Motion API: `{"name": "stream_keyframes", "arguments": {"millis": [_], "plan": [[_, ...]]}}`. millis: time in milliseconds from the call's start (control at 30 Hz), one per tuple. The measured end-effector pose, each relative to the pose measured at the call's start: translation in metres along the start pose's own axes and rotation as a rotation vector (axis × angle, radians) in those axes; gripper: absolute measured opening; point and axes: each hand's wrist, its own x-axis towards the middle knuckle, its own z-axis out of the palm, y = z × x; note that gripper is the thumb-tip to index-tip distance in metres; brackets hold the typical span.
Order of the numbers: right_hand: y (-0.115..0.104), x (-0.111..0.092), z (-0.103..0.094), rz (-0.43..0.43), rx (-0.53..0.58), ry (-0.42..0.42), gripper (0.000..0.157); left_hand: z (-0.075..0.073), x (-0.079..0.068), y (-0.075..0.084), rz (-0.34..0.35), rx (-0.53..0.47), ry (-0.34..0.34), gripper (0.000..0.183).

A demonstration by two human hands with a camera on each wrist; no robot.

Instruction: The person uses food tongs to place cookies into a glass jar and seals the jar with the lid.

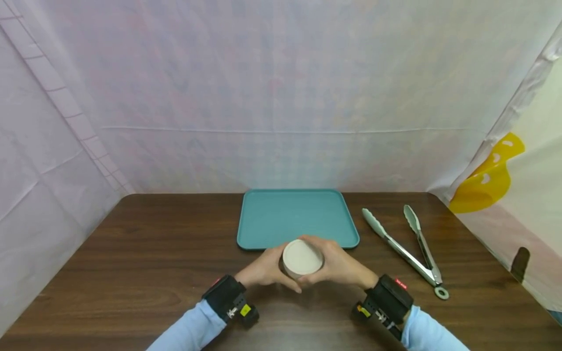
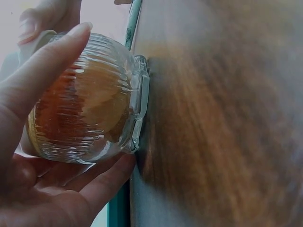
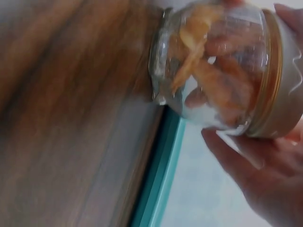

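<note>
A ribbed glass jar (image 2: 97, 101) with a pale, off-white lid (image 1: 302, 258) stands upright between both hands, its base right at the table top. Orange-brown dried pieces (image 3: 222, 82) show through the glass. My left hand (image 1: 269, 269) curls round the jar's left side, thumb along the near side and fingers behind. From the right, my right hand (image 1: 337, 263) wraps the jar up near the lid, with its thumb toward the left thumb. The head view shows mostly the lid, and the hands hide the glass body there.
Just beyond the hands lies a teal tray (image 1: 298, 217) near the table's back edge. Metal tongs (image 1: 406, 252) with pale grey tips lie spread to the right. White cloth (image 1: 263, 97) hangs behind the brown wooden table (image 1: 131, 273), with a yellow shape (image 1: 485, 183) at right.
</note>
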Motion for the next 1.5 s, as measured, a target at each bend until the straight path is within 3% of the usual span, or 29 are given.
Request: {"name": "stream_keyframes", "arguments": {"millis": [500,733,900,1167,1500], "plan": [[-0.020,-0.005,0.026,0.063,-0.285,0.316,0.078,-0.001,-0.005,0.003,-0.028,-0.011,0.009,0.093],[-0.023,-0.005,0.030,0.077,-0.348,0.373,0.078,-0.001,-0.005,0.001,-0.020,-0.016,0.010,0.092],[-0.020,-0.006,0.030,0.072,-0.313,0.340,0.083,-0.002,-0.003,-0.001,-0.024,-0.024,-0.003,0.091],[-0.011,-0.010,0.017,0.090,-0.112,0.117,0.095,-0.002,-0.002,-0.003,-0.011,-0.034,-0.014,0.090],[-0.003,-0.004,0.005,0.038,-0.085,0.020,0.097,-0.005,-0.001,0.000,-0.011,-0.014,0.013,0.091]]}}
